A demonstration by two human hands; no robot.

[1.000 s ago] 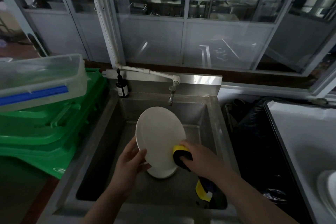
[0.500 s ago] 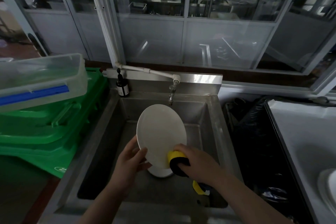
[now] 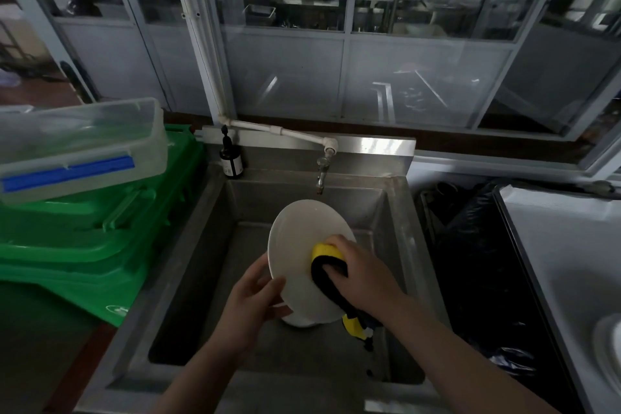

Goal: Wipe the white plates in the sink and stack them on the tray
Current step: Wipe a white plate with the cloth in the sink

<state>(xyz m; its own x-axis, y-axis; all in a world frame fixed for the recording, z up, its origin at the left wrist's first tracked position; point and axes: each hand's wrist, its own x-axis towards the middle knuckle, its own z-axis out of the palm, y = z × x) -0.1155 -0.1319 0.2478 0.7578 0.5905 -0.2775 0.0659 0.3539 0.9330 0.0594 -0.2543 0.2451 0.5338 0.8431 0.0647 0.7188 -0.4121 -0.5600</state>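
Note:
A white plate (image 3: pixel 295 245) is held tilted up over the steel sink (image 3: pixel 201 245). My left hand (image 3: pixel 250 299) grips its lower left rim, thumb on the face. My right hand (image 3: pixel 361 276) grips a yellow and black cloth (image 3: pixel 327 262) and presses it against the right side of the plate's face; the cloth's tail hangs below my wrist. Under the raised plate, the edge of another white plate (image 3: pixel 300 322) shows on the sink floor, mostly hidden. On the grey tray (image 3: pixel 564 262) at the right, a white plate's rim (image 3: pixel 608 343) is partly cut off by the frame edge.
A tap (image 3: pixel 321 175) hangs over the sink's back. A dark bottle (image 3: pixel 231 161) stands at the back left corner. Green bins (image 3: pixel 84 239) with a clear lidded box (image 3: pixel 77 148) on top sit to the left. A black bag (image 3: pixel 470 262) fills the gap to the right.
My right hand has moved the cloth up and leftward, from the plate's lower right rim onto its face. The plate is tilted slightly more upright; my left hand keeps its hold.

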